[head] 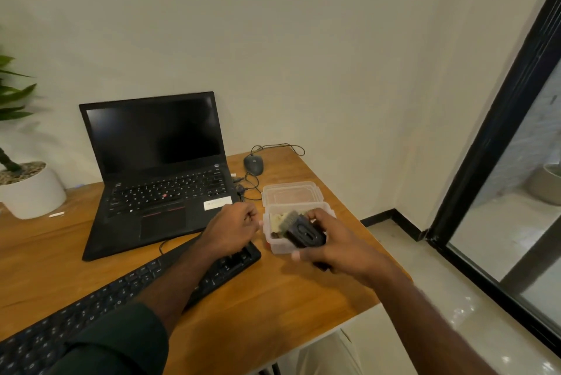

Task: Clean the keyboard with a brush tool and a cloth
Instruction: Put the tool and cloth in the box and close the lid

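While the brush (299, 230) is over the box (277, 245), lift it straight up until the bristles are above the rim, so that the cloth (278, 219) underneath is not dragged out with it. The right hand (331, 245) grips the dark brush body, fingers curled around it, bristle end pointing toward the laptop (158, 174). The left hand (232, 229), just left of the box, has its fingers curled; whether it pinches anything cannot be told. Judged from this, use it to steady the box wall during the lift.

Carry the brush to the keyboard (121, 289), which lies in front of the laptop and extends left of the box, passing under the left forearm.

Count, taken left to right with the box as reference:
- Plant pot (32, 189), far left: one
- Keyboard, left: one
- Laptop, left and behind: one
- Mouse (253, 164), behind: one
- Lid (290, 192), touching the box's far edge: one
- Box: one
- Cloth, inside: one seen
- Brush: one
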`<state>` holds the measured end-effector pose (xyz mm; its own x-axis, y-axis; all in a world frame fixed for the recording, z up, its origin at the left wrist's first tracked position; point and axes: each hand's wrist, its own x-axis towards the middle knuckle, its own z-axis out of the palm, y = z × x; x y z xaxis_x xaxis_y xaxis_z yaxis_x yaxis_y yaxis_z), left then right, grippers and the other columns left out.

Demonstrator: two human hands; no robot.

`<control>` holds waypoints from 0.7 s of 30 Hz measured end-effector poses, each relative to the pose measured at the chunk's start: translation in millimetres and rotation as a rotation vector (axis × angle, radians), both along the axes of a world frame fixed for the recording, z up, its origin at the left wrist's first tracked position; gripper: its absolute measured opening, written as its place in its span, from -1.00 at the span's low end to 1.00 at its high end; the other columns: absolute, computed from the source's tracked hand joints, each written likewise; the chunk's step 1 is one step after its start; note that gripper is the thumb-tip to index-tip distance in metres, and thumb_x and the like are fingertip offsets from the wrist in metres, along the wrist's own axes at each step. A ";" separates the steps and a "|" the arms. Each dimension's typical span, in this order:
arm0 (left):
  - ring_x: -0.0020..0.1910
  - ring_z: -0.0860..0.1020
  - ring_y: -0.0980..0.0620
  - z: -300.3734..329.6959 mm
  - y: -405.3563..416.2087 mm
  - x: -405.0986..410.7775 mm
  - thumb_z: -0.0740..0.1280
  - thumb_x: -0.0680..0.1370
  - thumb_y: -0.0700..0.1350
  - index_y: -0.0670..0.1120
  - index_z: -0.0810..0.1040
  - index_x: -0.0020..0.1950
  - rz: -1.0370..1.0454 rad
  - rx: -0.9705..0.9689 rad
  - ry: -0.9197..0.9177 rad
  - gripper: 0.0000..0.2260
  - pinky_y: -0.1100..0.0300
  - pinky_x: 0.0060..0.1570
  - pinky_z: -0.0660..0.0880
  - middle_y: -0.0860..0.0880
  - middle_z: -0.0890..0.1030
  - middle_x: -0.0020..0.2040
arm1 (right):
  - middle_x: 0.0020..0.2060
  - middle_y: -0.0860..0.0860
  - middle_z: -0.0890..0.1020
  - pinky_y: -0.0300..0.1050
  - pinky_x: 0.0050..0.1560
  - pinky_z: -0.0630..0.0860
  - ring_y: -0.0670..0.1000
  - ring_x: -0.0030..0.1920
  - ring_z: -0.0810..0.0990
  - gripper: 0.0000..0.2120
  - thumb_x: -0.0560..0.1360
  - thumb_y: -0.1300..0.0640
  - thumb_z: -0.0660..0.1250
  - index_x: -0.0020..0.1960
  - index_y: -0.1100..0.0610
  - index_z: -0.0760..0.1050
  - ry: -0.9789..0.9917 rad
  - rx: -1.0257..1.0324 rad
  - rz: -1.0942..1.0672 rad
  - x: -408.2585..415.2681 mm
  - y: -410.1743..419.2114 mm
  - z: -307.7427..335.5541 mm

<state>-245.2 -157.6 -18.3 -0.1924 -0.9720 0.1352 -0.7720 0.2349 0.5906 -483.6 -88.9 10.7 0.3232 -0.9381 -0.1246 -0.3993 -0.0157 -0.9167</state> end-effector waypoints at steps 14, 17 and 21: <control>-0.32 0.44 0.12 10.5 -2.1 -0.2 0.37 0.58 -0.11 -0.03 0.53 -0.17 -0.052 -0.037 0.018 -0.87 0.03 -0.23 0.48 0.10 0.50 -0.31 | -0.02 0.12 0.71 -0.17 -0.50 0.43 0.14 -0.11 0.69 -0.71 0.63 -0.06 0.27 0.27 0.07 0.51 -0.656 0.189 -0.264 29.0 -23.5 15.7; -0.30 0.45 0.13 11.6 -2.1 0.3 0.37 0.58 -0.08 0.00 0.51 -0.18 -0.048 -0.041 0.001 -0.85 0.04 -0.21 0.49 0.09 0.52 -0.28 | -0.02 0.12 0.71 -0.19 -0.52 0.44 0.14 -0.12 0.70 -0.74 0.65 0.01 0.24 0.28 0.08 0.50 -0.656 0.182 -0.270 29.4 -24.4 17.2; -0.27 0.47 0.13 13.3 -2.6 -0.5 0.37 0.59 -0.06 0.03 0.50 -0.18 -0.048 -0.047 -0.017 -0.85 0.07 -0.21 0.48 0.09 0.54 -0.25 | 0.01 0.14 0.71 -0.12 -0.43 0.45 0.17 -0.11 0.69 -0.78 0.67 0.10 0.22 0.28 0.12 0.48 -0.693 0.214 -0.261 28.6 -26.6 17.7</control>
<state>-245.7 -160.2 -4.9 -0.2413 -0.9542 0.1770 -0.7688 0.2992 0.5651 -455.0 -115.5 28.4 0.1648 -0.9730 -0.1618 0.3010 0.2058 -0.9312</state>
